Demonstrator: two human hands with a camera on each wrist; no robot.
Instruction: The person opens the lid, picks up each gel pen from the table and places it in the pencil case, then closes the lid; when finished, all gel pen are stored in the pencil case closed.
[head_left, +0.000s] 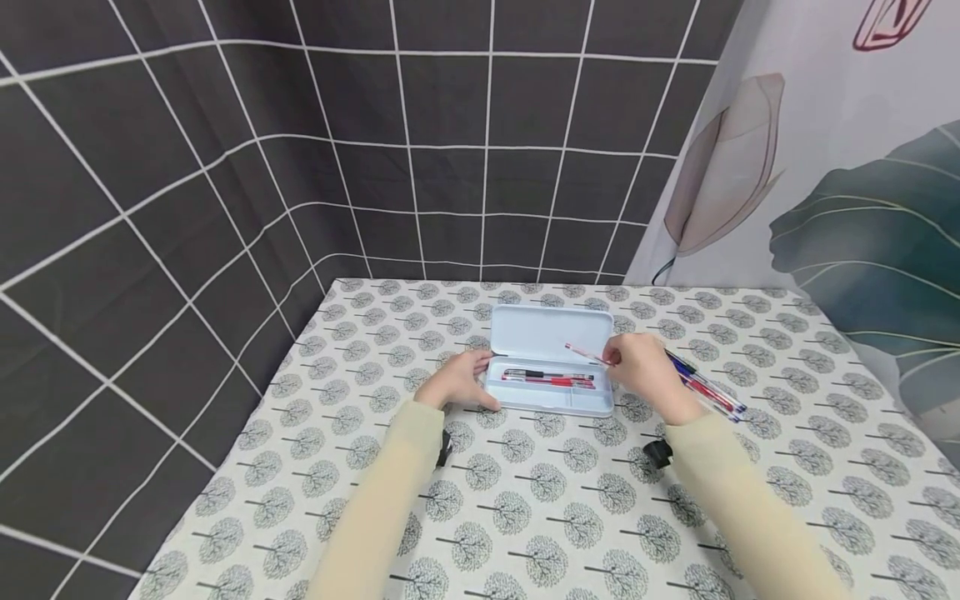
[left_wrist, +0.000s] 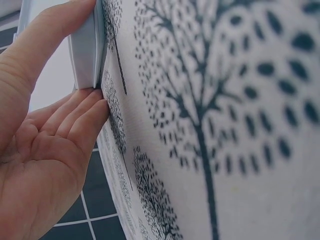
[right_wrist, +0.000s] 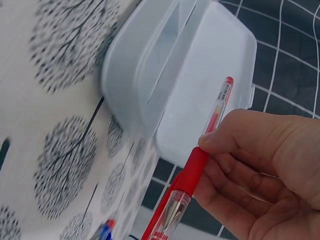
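A light blue pencil case [head_left: 551,400] lies on the table with its lid [head_left: 551,325] raised at the back. My left hand [head_left: 457,382] holds the case's left end, thumb at the front and fingers behind; the left wrist view shows these fingers [left_wrist: 85,112] against the end wall. Between thumb and fingers my right hand [head_left: 641,371] pinches a red gel pen [right_wrist: 197,162], tilted above the case's right part. Inside the case lie a black pen [head_left: 536,374] and red pens [head_left: 551,382].
Several blue and red pens [head_left: 708,387] lie on the table just right of my right hand. A tree-patterned cloth [head_left: 540,517] covers the table. Behind it hangs a dark cloth with white grid lines [head_left: 450,179], and a pale leaf-patterned curtain [head_left: 825,108] hangs at the right.
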